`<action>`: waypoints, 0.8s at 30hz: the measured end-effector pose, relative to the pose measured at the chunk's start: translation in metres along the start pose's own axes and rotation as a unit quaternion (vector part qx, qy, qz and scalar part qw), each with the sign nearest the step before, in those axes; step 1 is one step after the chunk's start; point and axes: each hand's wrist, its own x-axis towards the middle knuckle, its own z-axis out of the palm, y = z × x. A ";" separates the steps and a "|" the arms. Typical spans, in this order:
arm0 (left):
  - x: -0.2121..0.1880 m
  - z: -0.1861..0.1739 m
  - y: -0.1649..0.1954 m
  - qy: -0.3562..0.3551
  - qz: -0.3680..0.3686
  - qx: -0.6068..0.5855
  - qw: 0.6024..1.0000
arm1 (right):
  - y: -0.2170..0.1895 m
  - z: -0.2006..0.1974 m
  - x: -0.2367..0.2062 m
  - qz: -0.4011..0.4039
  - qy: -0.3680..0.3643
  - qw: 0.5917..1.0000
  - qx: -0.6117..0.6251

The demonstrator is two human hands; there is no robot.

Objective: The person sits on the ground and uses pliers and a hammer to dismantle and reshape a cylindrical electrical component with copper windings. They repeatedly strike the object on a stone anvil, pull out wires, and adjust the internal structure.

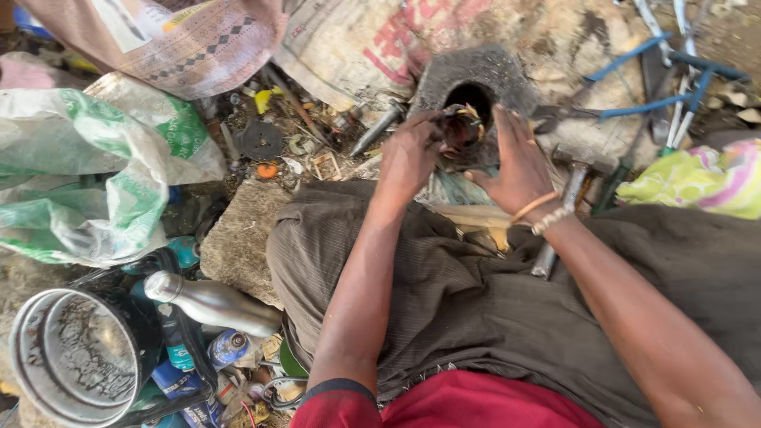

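Observation:
Both my hands meet over a small dark, rusty piece (462,127) held just in front of a grey stone block with a round hole (499,75). My left hand (408,154) grips the piece from the left with curled fingers. My right hand (519,166), with thread bands on the wrist, cups it from the right, fingers spread around it. What the piece is cannot be made out. My legs in brown cloth (476,293) lie below the hands.
Blue-handled pliers and cutters (666,87) lie at the upper right beside a hammer (567,198). A steel bottle (210,301), a round metal tin (75,353) and spray cans sit at lower left. Green-white plastic sacks (95,174) fill the left; scrap bits litter the ground.

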 end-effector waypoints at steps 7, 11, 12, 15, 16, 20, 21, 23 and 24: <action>0.005 0.000 -0.008 -0.039 -0.035 0.019 0.998 | -0.016 0.028 0.028 -0.031 0.041 0.995 0.089; 0.008 0.003 -0.016 -0.066 -0.051 0.026 0.996 | -0.016 0.034 0.016 -0.147 0.116 0.980 0.072; 0.008 0.003 -0.018 -0.068 -0.045 0.030 0.996 | -0.016 0.034 0.015 -0.156 0.122 0.978 0.059; 0.008 0.000 -0.020 -0.090 -0.055 0.032 0.994 | -0.018 0.032 0.012 -0.177 0.125 0.976 0.036; 0.009 -0.002 -0.019 -0.103 -0.074 0.026 0.992 | -0.019 0.031 0.011 -0.183 0.122 0.975 0.039; 0.010 -0.007 -0.015 -0.142 -0.105 0.024 0.984 | -0.018 0.027 0.009 -0.189 0.106 0.975 0.039; 0.009 -0.007 -0.013 -0.129 -0.082 0.024 0.988 | -0.017 0.026 0.009 -0.177 0.099 0.978 0.042; 0.009 -0.007 -0.008 -0.100 -0.029 0.023 0.994 | -0.016 0.024 0.008 -0.155 0.092 0.983 0.043; 0.009 -0.006 -0.006 -0.097 -0.030 0.039 0.994 | -0.015 0.023 0.009 -0.146 0.084 0.985 0.049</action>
